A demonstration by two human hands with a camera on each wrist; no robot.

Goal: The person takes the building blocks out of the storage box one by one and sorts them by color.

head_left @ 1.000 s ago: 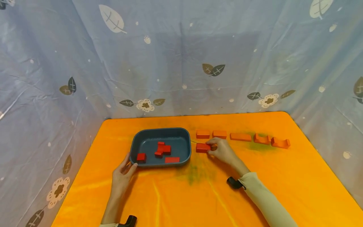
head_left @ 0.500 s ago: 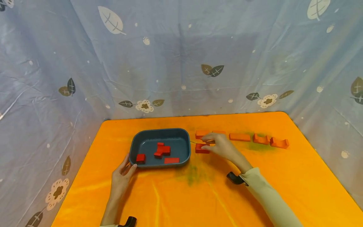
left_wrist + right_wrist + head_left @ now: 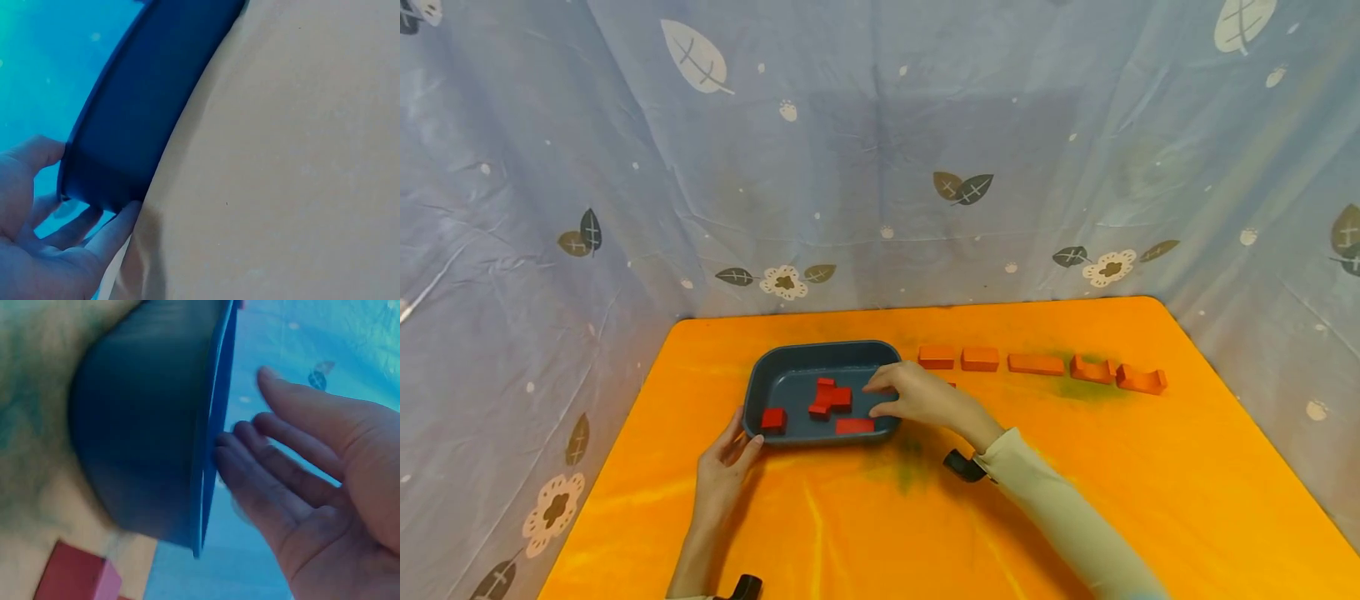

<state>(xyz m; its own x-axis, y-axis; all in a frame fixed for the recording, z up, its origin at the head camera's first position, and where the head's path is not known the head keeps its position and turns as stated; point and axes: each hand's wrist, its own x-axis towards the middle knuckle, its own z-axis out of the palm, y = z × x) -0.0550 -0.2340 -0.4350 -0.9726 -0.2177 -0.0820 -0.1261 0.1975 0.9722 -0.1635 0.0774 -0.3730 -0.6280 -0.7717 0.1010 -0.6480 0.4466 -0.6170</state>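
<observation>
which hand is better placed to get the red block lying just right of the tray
Probably the right hand: it hovers open over the tray's right end, with that red block just beyond it. The left hand rests on the tray's near left corner, farther away.

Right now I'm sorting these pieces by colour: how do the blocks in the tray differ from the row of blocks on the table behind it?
The blocks in the tray are darker red; the row of blocks is lighter orange-red. The tray's blocks lie scattered at odd angles inside the blue tray; the row stands in a line on the orange table. Two in the row have curved notches; none in the tray plainly do. Both sets look like small painted building blocks.
</observation>
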